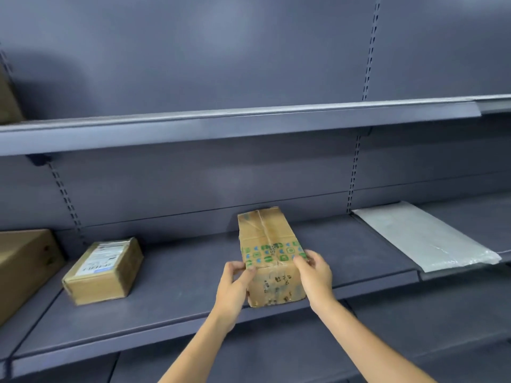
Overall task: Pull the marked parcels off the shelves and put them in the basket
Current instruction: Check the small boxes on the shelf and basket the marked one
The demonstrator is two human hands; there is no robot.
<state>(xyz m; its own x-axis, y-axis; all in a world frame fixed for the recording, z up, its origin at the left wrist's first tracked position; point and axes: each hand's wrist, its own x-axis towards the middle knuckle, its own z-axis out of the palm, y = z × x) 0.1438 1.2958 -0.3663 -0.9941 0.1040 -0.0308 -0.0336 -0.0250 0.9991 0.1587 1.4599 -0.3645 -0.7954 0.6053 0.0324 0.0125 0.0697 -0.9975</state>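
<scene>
Head view: both hands on a worn cardboard parcel [272, 255] with green printed tape, standing on the middle shelf [179, 294] at centre frame, near end close to the shelf's front edge. Left hand [235, 286] against the parcel's left side, fingers curled at the upper left edge of its front face; right hand [315, 275] wrapping the right side, fingers bent over the top edge. Not lifted, by the look of it: underside apparently flat on the shelf. No basket anywhere in frame, so no telling how many parcels already lie in it. Left on this shelf: a smaller brown box [103, 270] with a white label at lower left, well apart from the held parcel, and part of a larger carton [25, 269] at the left edge. At right, on the neighbouring shelf, a flat white mailer bag [425, 239]. Upper left, a sliver of another box [8, 100] on the higher shelf. Markings too blurred to tell which of these count as marked. Judged stage: one parcel gripped for the pull, carry and drop into the basket yet to come, others possibly to follow.
</scene>
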